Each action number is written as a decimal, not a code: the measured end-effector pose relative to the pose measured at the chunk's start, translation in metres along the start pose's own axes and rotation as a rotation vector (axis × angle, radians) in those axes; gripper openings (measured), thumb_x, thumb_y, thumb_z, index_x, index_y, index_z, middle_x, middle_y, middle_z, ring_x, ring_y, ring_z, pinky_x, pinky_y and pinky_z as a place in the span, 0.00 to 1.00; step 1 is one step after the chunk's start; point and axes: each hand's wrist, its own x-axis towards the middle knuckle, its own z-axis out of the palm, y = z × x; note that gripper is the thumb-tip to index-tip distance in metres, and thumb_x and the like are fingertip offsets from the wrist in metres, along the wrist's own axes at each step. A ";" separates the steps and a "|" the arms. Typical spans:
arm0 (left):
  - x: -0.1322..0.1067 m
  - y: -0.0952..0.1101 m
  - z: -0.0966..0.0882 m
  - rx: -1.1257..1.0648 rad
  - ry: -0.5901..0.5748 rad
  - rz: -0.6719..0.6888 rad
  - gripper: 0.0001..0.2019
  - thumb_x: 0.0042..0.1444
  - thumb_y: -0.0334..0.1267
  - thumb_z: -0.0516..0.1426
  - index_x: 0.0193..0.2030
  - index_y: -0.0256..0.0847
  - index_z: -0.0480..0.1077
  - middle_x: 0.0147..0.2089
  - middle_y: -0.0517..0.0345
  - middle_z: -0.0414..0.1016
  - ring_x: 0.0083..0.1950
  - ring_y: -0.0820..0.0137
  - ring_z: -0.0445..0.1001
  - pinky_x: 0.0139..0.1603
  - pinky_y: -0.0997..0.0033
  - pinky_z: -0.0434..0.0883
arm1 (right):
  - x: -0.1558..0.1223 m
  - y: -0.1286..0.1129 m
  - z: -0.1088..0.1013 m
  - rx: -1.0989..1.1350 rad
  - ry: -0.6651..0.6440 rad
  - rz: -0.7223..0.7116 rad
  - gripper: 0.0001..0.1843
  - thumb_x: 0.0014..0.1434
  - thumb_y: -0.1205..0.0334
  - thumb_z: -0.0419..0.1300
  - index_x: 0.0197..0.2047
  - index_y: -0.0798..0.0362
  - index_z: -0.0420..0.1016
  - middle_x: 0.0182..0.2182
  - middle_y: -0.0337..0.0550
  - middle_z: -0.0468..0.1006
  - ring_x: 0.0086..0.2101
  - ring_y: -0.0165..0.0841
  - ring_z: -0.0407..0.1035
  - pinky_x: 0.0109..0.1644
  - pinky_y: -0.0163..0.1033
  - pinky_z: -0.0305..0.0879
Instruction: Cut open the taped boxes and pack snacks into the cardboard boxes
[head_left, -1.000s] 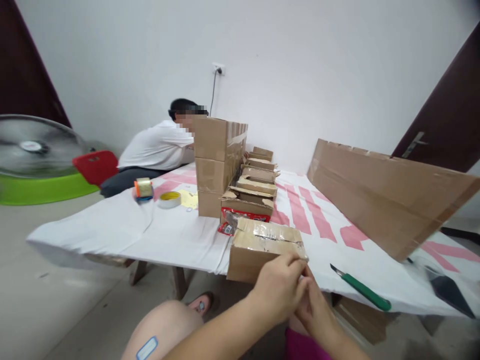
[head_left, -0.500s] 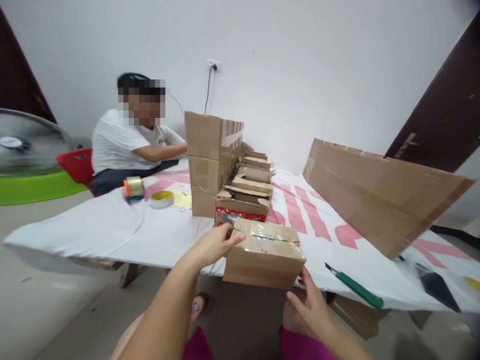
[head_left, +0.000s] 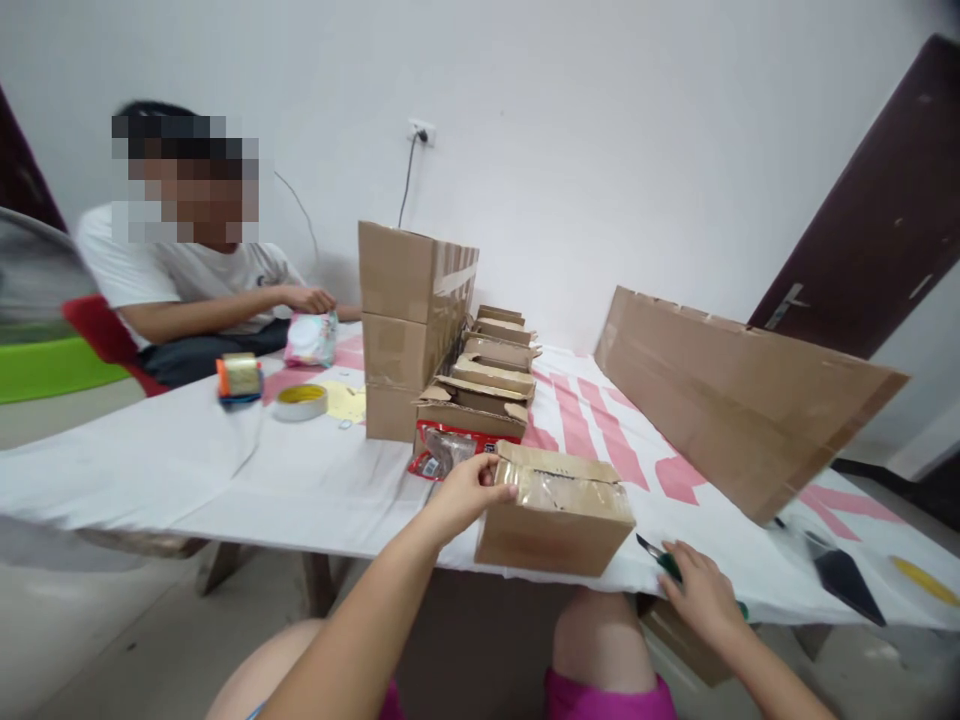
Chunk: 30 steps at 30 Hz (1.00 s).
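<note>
The box (head_left: 559,515) sits at the tabletop's (head_left: 225,470) near edge, fingers of the left hand (head_left: 465,492) gripping its upper left corner, while the right hand (head_left: 697,590) curls over the knife (head_left: 649,549) just right of it.

Taped carton (head_left: 555,518) upright — knife (head_left: 647,547) flat.

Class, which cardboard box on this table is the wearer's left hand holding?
The taped box at the near table edge; the left hand grips its corner. The stacked boxes and open boxes sit behind it, untouched.
</note>
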 end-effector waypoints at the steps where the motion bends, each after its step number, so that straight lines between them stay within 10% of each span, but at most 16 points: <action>1: 0.001 0.001 0.001 -0.032 -0.016 -0.003 0.19 0.41 0.44 0.63 0.40 0.36 0.73 0.29 0.62 0.69 0.32 0.68 0.68 0.35 0.70 0.64 | -0.001 0.006 0.002 -0.028 -0.024 0.014 0.26 0.57 0.59 0.52 0.57 0.58 0.70 0.55 0.57 0.72 0.53 0.51 0.67 0.54 0.54 0.64; 9: 0.003 0.013 0.010 0.167 0.140 0.185 0.06 0.42 0.39 0.61 0.27 0.40 0.71 0.37 0.57 0.71 0.42 0.63 0.69 0.46 0.64 0.67 | 0.005 0.028 0.011 0.061 0.010 -0.081 0.23 0.56 0.67 0.48 0.53 0.57 0.72 0.46 0.53 0.79 0.46 0.44 0.72 0.51 0.46 0.65; 15: 0.005 0.011 0.011 0.212 0.166 0.282 0.11 0.53 0.43 0.55 0.23 0.41 0.65 0.38 0.54 0.74 0.45 0.62 0.70 0.50 0.63 0.66 | 0.037 0.018 -0.053 0.284 0.205 -0.033 0.24 0.60 0.59 0.43 0.54 0.57 0.68 0.46 0.53 0.78 0.45 0.40 0.73 0.50 0.46 0.68; 23: 0.012 -0.001 0.015 0.256 0.077 0.228 0.11 0.53 0.38 0.52 0.39 0.39 0.74 0.50 0.51 0.74 0.55 0.62 0.69 0.58 0.63 0.64 | 0.076 -0.083 -0.170 0.258 0.010 -0.463 0.21 0.65 0.51 0.45 0.56 0.47 0.66 0.44 0.44 0.79 0.40 0.36 0.74 0.44 0.41 0.67; 30: 0.020 -0.017 0.017 0.250 0.111 0.284 0.12 0.52 0.40 0.54 0.39 0.39 0.74 0.50 0.50 0.75 0.56 0.59 0.68 0.60 0.58 0.62 | 0.098 -0.182 -0.193 -0.128 -0.187 -0.683 0.14 0.64 0.60 0.47 0.49 0.49 0.70 0.41 0.46 0.80 0.40 0.39 0.73 0.38 0.37 0.61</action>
